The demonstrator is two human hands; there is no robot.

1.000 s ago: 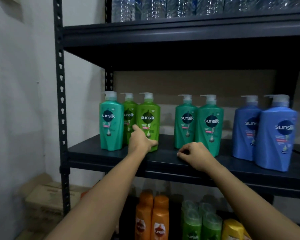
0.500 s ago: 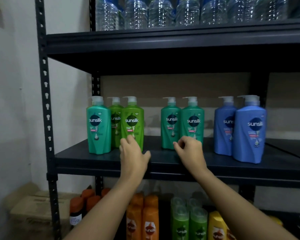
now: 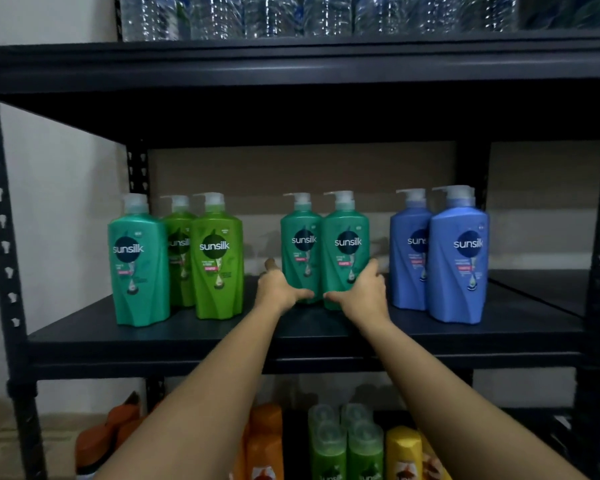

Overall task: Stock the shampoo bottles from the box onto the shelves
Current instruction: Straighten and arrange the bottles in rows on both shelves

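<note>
Two teal Sunsilk pump bottles stand side by side in the middle of the black shelf [image 3: 201, 336]. My left hand [image 3: 278, 287] grips the base of the left teal bottle [image 3: 300, 244]. My right hand [image 3: 362, 292] grips the base of the right teal bottle [image 3: 347, 244]. To the left stand another teal bottle [image 3: 137, 258] and two light green bottles [image 3: 217, 258]. Two blue bottles [image 3: 459, 258] stand to the right. The box is not in view.
Clear water bottles [image 3: 291, 15] fill the shelf above. On the shelf below stand orange [image 3: 265, 441], green [image 3: 347, 441] and yellow [image 3: 404, 452] bottles. Black uprights [image 3: 4, 237] frame the rack. The middle shelf's right end [image 3: 541, 289] holds nothing.
My left hand left the light green bottle and moved right. Both hands now grip the bases of the two middle teal bottles. The camera moved closer and turned right.
</note>
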